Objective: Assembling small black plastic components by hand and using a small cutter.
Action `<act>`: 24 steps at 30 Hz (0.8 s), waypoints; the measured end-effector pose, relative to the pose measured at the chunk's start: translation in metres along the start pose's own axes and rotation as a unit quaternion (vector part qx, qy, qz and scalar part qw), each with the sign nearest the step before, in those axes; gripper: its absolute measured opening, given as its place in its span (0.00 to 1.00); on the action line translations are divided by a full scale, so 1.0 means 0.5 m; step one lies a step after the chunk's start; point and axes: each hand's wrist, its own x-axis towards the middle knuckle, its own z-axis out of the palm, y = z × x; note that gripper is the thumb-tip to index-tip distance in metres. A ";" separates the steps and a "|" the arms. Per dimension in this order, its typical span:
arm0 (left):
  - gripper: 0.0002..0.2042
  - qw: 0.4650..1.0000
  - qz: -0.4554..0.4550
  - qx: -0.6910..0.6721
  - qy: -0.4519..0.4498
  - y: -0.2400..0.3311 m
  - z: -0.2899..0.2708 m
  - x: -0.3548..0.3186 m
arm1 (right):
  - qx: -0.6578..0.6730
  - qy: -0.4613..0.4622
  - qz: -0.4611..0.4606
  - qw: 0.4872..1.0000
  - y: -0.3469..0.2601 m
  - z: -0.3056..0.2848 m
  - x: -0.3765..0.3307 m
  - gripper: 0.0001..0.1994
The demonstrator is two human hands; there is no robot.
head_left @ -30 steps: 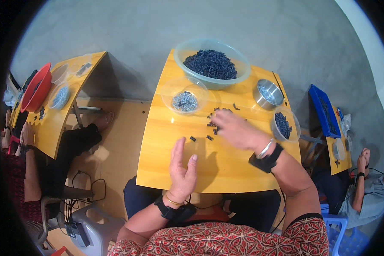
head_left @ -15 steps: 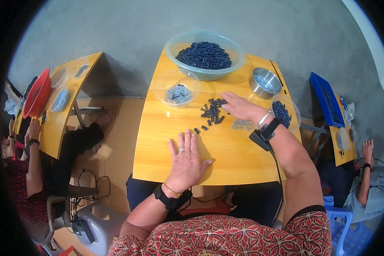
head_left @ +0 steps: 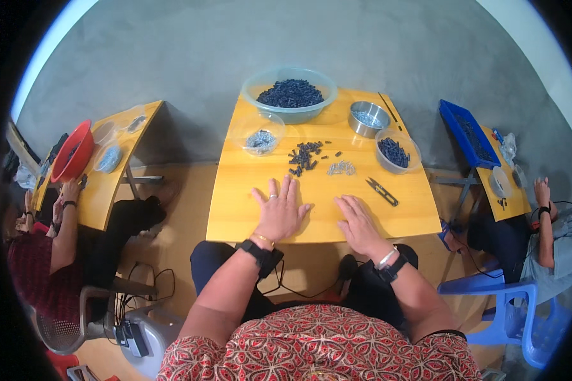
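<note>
My left hand [head_left: 281, 208] rests on the yellow table [head_left: 235, 219] near its front edge, fingers spread and nothing held. My right hand [head_left: 360, 225] lies at the front edge too, its fingers stretched out and holding nothing. Just beyond the left fingertips is a loose pile of small black plastic pieces [head_left: 305, 156]. To the right of that pile sits a small cluster of clear or silvery pieces [head_left: 342, 167]. A pair of black thread snips [head_left: 382, 192] lies right of my right hand, apart from it.
A large bowl [head_left: 290, 95] of black pieces stands at the back. Nearer are a clear tub [head_left: 260, 141] of silvery pieces, a steel bowl [head_left: 368, 119] and a tub [head_left: 394, 154] of black pieces. Co-workers sit at side tables, with a red basin [head_left: 74, 152] and a blue tray [head_left: 467, 134].
My right hand has drawn back from the black pile to the front edge, uncovering the thread snips. My left hand stays flat on the table. The view has shifted.
</note>
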 end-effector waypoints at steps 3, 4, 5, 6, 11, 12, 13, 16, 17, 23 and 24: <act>0.31 1.000 0.002 0.004 -0.026 -0.005 0.015 0.003 | -0.069 0.051 -0.043 0.995 0.000 0.024 -0.008 0.21; 0.31 0.999 -0.001 0.007 -0.036 -0.003 0.015 0.001 | -0.076 0.058 -0.038 0.995 0.000 0.024 -0.011 0.20; 0.31 1.000 -0.002 0.012 -0.029 -0.003 0.014 0.002 | -0.083 0.065 -0.032 0.994 0.001 0.024 -0.011 0.18; 0.31 0.999 -0.003 0.016 -0.037 -0.005 0.014 0.002 | -0.083 0.070 -0.038 0.993 0.004 0.024 -0.007 0.18; 0.30 0.999 -0.001 0.031 -0.034 0.001 0.016 -0.004 | -0.073 0.086 -0.061 0.992 0.013 0.029 -0.014 0.15; 0.30 0.999 -0.003 0.021 -0.039 0.002 0.017 -0.006 | -0.072 0.083 -0.062 0.992 0.011 0.028 -0.017 0.14; 0.30 0.999 -0.005 0.012 -0.042 0.001 0.015 -0.004 | -0.070 0.082 -0.062 0.992 0.015 0.031 -0.015 0.14; 0.30 0.999 -0.014 0.008 -0.052 -0.003 0.009 0.001 | -0.087 0.085 -0.074 0.990 0.025 0.043 -0.014 0.14; 0.30 0.998 -0.015 0.007 -0.053 -0.001 0.009 0.000 | -0.089 0.085 -0.071 0.990 0.025 0.041 -0.014 0.14; 0.31 0.995 -0.020 0.004 -0.098 0.004 0.005 0.003 | -0.096 0.090 -0.070 0.989 0.025 0.042 -0.018 0.14; 0.31 0.995 -0.020 0.005 -0.099 0.003 0.003 0.005 | -0.097 0.090 -0.074 0.989 0.025 0.040 -0.018 0.13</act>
